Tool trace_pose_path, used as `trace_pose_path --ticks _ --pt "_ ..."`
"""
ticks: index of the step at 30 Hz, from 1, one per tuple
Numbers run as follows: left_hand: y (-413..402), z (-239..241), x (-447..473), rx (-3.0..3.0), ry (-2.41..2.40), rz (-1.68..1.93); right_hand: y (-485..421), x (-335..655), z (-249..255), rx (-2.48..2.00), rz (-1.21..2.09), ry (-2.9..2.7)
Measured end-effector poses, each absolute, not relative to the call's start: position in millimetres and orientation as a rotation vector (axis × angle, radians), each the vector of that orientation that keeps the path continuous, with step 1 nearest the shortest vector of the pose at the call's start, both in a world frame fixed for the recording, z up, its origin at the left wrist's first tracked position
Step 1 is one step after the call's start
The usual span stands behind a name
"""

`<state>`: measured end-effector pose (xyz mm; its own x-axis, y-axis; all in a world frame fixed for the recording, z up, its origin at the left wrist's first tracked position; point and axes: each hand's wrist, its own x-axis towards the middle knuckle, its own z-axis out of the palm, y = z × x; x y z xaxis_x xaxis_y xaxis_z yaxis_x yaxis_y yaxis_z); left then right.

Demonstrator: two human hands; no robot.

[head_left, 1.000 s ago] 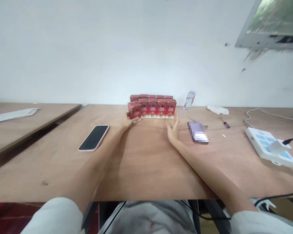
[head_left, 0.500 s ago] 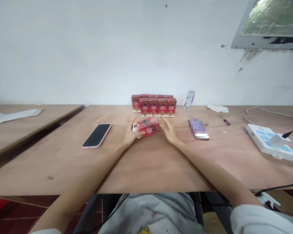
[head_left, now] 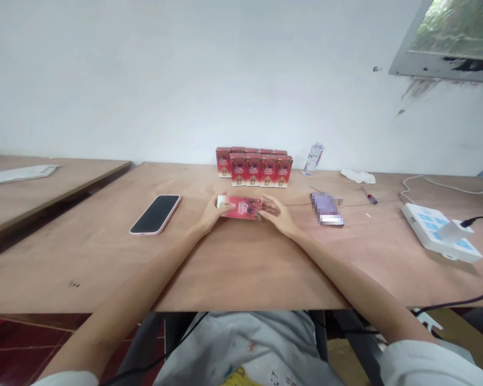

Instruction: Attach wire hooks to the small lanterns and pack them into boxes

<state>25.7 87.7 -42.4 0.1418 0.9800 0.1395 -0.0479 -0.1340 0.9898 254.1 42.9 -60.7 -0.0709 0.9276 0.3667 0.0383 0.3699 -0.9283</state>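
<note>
A small red printed carton (head_left: 245,208) lies lengthwise between my hands, its broad face turned toward me. My left hand (head_left: 214,212) grips its left, whitish end, with the thumb across the front face. At the right end, my right hand (head_left: 278,215) has its thumb and fingertips around the edge of the carton. Just behind it, several matching red cartons (head_left: 253,170) stand upright in two rows. The undersides of both hands are hidden.
A phone (head_left: 155,214) lies on the wooden table (head_left: 241,268) at left, a purple, partly blurred item (head_left: 327,208) at right. Farther off are a clear bottle (head_left: 314,158), crumpled tissue (head_left: 358,177), a small screwdriver-like tool (head_left: 371,199) and a white power strip (head_left: 438,236) with cables.
The carton has been turned from a tilted position to nearly level, showing its broad face. My right fingers have closed in on its right end. The camera view has shifted slightly.
</note>
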Motion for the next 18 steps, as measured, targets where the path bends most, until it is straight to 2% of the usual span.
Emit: trace_pose_path --ticks 14,18 --pt "97.6 -43.4 17.6 1.294 0.905 1.199 42.2 255.7 -54.9 -0.949 0.953 -1.294" --pt "96.6 -41.6 18.8 1.243 0.836 1.173 41.5 256.6 -55.2 -1.004 0.789 -1.320"
